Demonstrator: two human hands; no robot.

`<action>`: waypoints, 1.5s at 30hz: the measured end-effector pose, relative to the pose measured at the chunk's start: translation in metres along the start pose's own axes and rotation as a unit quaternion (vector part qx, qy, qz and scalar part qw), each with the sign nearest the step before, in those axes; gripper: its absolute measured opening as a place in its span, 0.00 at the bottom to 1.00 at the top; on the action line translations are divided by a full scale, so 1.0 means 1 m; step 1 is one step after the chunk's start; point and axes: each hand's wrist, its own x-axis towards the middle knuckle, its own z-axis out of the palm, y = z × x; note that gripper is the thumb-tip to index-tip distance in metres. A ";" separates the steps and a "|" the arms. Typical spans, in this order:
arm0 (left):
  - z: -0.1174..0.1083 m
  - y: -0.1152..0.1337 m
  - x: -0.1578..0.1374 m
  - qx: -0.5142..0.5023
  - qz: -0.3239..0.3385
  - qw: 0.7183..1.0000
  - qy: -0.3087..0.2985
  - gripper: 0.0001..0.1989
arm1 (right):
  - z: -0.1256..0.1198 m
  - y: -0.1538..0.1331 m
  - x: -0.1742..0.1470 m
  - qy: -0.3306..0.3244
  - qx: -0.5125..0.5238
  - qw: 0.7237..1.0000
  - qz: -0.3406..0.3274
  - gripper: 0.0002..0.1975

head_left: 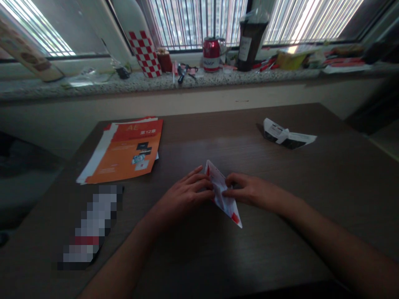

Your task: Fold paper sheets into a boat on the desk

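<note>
Folding, it seems: right hand [249, 191] pinches folded paper [219, 185] at its fingertips, left hand [186, 190] touches opposite, grip unclear, steady pressure probably needed.

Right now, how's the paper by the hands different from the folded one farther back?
The near paper has red patches; the far paper has black ones. The left hand and right hand touch the near paper; the far paper sits untouched on the table. Both look folded, partly white.

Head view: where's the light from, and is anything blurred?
Head view: daylight enters through the barred central window; same view: dark brown tabletop dim, with a soft sheen; same view: folded white-and-red paper fairly clear, but pixel blocks cover a flat oblong item.
</note>
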 end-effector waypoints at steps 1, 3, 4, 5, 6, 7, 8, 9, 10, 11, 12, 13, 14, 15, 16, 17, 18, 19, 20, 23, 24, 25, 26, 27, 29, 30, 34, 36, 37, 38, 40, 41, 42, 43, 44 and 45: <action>-0.001 0.000 0.000 0.001 -0.001 1.000 -0.001 0.13 | 0.000 0.001 0.000 0.007 0.002 1.000 0.000 0.14; -0.002 0.001 0.001 0.002 -0.007 1.000 -0.008 0.13 | 0.001 0.002 -0.001 0.022 0.008 1.000 -0.002 0.14; -0.003 0.001 0.001 0.002 -0.010 1.000 -0.011 0.13 | 0.002 0.003 -0.002 0.027 0.007 1.000 -0.003 0.14; -0.004 0.002 0.001 0.000 -0.013 1.000 -0.013 0.14 | 0.002 0.004 -0.002 0.032 0.007 0.999 -0.005 0.13; -0.004 0.002 0.002 -0.003 -0.016 1.000 -0.015 0.14 | 0.003 0.005 -0.003 0.038 0.007 0.999 -0.005 0.13; -0.005 0.002 0.002 -0.004 -0.018 1.000 -0.015 0.13 | 0.003 0.006 -0.003 0.043 0.010 0.999 -0.004 0.13; -0.005 0.002 0.002 -0.004 -0.017 1.000 -0.014 0.13 | 0.004 0.007 -0.003 0.049 0.016 0.999 -0.002 0.13; -0.005 0.003 0.003 -0.002 -0.018 1.000 -0.013 0.13 | 0.004 0.008 -0.004 0.055 0.024 0.998 0.001 0.12; -0.005 0.002 0.003 0.001 -0.019 1.000 -0.012 0.13 | 0.004 0.009 -0.004 0.060 0.032 0.998 0.003 0.12; -0.005 0.002 0.003 0.005 -0.020 1.000 -0.013 0.13 | 0.004 0.009 -0.004 0.062 0.038 0.997 0.004 0.11; -0.004 0.002 0.003 0.008 -0.020 1.000 -0.013 0.13 | 0.004 0.010 -0.004 0.062 0.041 0.997 0.004 0.11; -0.004 0.002 0.002 0.011 -0.019 1.000 -0.012 0.13 | 0.004 0.010 -0.003 0.060 0.038 0.997 0.003 0.12; -0.003 0.001 0.002 0.014 -0.018 1.000 -0.010 0.13 | 0.004 0.010 -0.003 0.055 0.031 0.998 0.002 0.12; -0.002 0.001 0.002 0.017 -0.015 1.000 -0.008 0.12 | 0.004 0.009 -0.003 0.050 0.020 0.999 0.001 0.12; -0.002 0.001 0.002 0.019 -0.012 1.000 -0.006 0.12 | 0.003 0.009 -0.003 0.044 0.008 0.999 -0.001 0.13; -0.001 0.000 0.002 0.020 -0.011 1.000 -0.004 0.12 | 0.003 0.008 -0.003 0.039 -0.003 0.999 -0.003 0.13; 0.000 0.000 0.002 0.021 -0.011 1.000 -0.003 0.12 | 0.003 0.008 -0.002 0.036 -0.012 0.999 -0.005 0.14; 0.000 0.000 0.002 0.022 -0.012 1.000 -0.004 0.12 | 0.003 0.007 -0.002 0.032 -0.018 0.999 -0.006 0.15; 0.001 0.001 0.002 0.022 -0.012 1.000 -0.005 0.13 | 0.004 0.007 -0.002 0.029 -0.021 0.999 -0.008 0.16; 0.001 0.001 0.002 0.024 -0.015 1.000 -0.010 0.14 | 0.007 0.008 -0.003 0.028 -0.017 0.999 -0.006 0.20; 0.001 0.001 0.002 0.023 -0.017 1.000 -0.011 0.14 | 0.008 0.009 -0.003 0.034 -0.009 0.999 -0.004 0.20; 0.000 0.001 0.002 0.022 -0.019 0.999 -0.013 0.14 | 0.009 0.010 -0.004 0.041 0.002 0.999 0.000 0.19; 0.000 0.000 0.001 0.021 -0.022 0.999 -0.016 0.15 | 0.009 0.010 -0.004 0.049 0.013 0.999 0.003 0.19; 0.000 0.000 0.001 0.020 -0.023 0.999 -0.018 0.14 | 0.010 0.011 -0.004 0.055 0.022 0.998 0.007 0.18; 0.000 0.000 0.001 0.021 -0.026 0.999 -0.022 0.14 | 0.009 0.012 -0.003 0.052 0.024 0.998 0.007 0.16; 0.000 -0.001 0.001 0.022 -0.026 0.999 -0.023 0.14 | 0.009 0.012 -0.003 0.047 0.016 0.999 0.004 0.15; -0.001 0.000 0.000 0.027 -0.023 0.999 -0.024 0.14 | 0.006 0.010 -0.002 0.038 -0.011 0.999 -0.002 0.15; -0.001 0.000 -0.001 0.027 -0.021 0.999 -0.022 0.15 | 0.005 0.010 -0.003 0.047 -0.001 0.999 0.007 0.14; -0.001 0.000 -0.001 0.027 -0.020 0.999 -0.021 0.15 | 0.005 0.010 -0.003 0.050 0.002 0.999 0.010 0.14; -0.001 -0.001 -0.001 0.026 -0.020 0.999 -0.021 0.15 | 0.005 0.010 -0.004 0.051 0.000 0.999 0.011 0.14; -0.002 -0.001 0.000 0.027 -0.021 0.999 -0.022 0.14 | 0.005 0.011 -0.005 0.049 -0.017 0.999 0.006 0.14; -0.002 -0.001 0.000 0.028 -0.023 0.999 -0.025 0.14 | 0.006 0.011 -0.005 0.047 -0.026 0.999 0.003 0.14; -0.003 -0.001 0.000 0.028 -0.023 0.999 -0.026 0.14 | 0.006 0.012 -0.005 0.046 -0.030 0.998 0.002 0.14; -0.003 -0.001 0.000 0.029 -0.024 0.999 -0.027 0.13 | 0.005 0.012 -0.005 0.048 -0.028 0.998 0.004 0.14; -0.003 0.000 0.001 0.029 -0.023 0.999 -0.026 0.13 | 0.005 0.012 -0.005 0.051 -0.020 0.998 0.006 0.14; -0.004 0.000 0.001 0.029 -0.023 0.999 -0.024 0.13 | 0.004 0.011 -0.005 0.054 -0.009 0.998 0.008 0.13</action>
